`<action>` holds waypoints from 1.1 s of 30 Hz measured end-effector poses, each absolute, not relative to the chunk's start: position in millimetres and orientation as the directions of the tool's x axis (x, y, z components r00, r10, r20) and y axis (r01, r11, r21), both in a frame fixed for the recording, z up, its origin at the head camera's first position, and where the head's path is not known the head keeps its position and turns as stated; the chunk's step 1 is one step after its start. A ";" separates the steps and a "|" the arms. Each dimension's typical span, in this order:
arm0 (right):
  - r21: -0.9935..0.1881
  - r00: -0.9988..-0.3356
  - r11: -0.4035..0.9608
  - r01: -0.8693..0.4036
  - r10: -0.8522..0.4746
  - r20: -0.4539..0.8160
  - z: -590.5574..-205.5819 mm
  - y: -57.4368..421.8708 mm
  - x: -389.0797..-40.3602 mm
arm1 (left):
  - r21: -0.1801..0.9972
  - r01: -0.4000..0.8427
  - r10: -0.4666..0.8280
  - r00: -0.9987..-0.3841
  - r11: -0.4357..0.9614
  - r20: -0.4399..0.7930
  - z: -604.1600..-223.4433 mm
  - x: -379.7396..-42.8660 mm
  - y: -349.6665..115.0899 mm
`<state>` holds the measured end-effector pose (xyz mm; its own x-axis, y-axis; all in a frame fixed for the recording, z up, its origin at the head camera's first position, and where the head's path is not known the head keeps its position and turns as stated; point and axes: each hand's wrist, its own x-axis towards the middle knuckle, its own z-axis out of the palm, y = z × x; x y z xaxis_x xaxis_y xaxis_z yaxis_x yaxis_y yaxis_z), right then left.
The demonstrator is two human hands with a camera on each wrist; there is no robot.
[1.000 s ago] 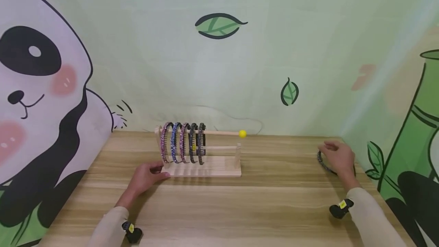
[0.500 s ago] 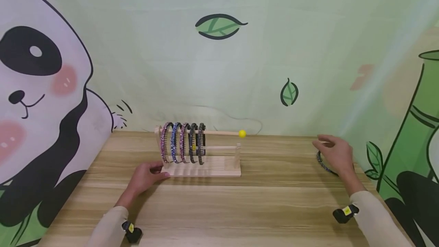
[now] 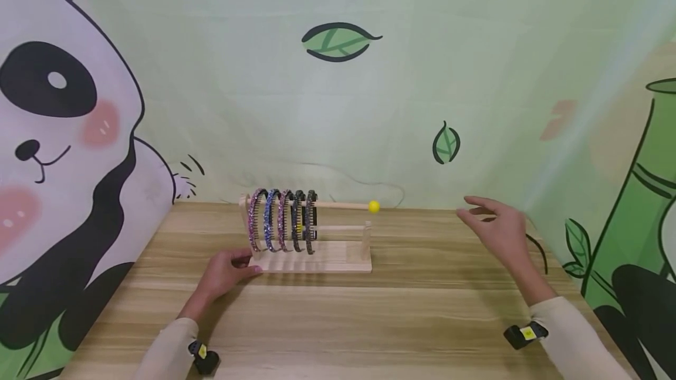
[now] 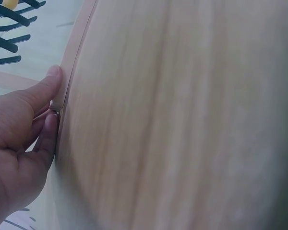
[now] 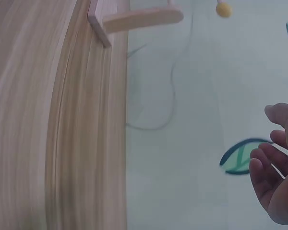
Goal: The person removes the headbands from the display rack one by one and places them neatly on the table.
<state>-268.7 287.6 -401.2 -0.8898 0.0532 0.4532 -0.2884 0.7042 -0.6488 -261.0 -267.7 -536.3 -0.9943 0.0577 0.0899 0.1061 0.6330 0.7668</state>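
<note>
In the head view a wooden headband stand [image 3: 338, 264] is on the table, its upper rod ending in a yellow ball [image 3: 374, 207]. Several glittery toothed headbands hang on it, among them a blue headband [image 3: 269, 221] and a dark headband [image 3: 310, 221]. My left hand [image 3: 224, 274] pinches the left front corner of the base, thumb on top, as the left wrist view shows at the base's edge [image 4: 67, 79]. My right hand [image 3: 499, 236] is raised over the right side, fingers loosely bent and holding nothing. Behind it lies another dark headband [image 3: 538, 251], partly hidden by the hand.
The wood-grain table [image 3: 369, 327] ends at a green cloth backdrop [image 3: 369, 116] printed with a panda, leaves and bamboo. A black wrist camera [image 3: 205, 359] sits on the left sleeve, and another camera [image 3: 525, 333] on the right.
My right hand has risen off the headband on the right and moved leftward, leaving that headband on the table. The left hand and the stand have stayed in place.
</note>
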 end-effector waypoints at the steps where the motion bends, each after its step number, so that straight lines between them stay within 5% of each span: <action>1: -0.645 -0.886 0.703 -0.300 0.045 0.461 -399.3 283.6 -267.3 | 0.767 0.105 0.056 -0.994 0.634 0.090 -536.3 -260.9 -267.6; 33: -0.707 -0.833 0.455 -0.542 -0.179 0.523 -400.7 155.0 -242.1 | 0.768 0.106 0.056 -0.994 0.632 0.092 -539.3 -262.8 -268.9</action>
<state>-242.1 155.0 -400.7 -0.8332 -0.1786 0.5234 -0.5416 0.4552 -0.7068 -262.8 -268.9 -539.3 -0.9942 0.0560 0.0918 0.1065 0.6320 0.7676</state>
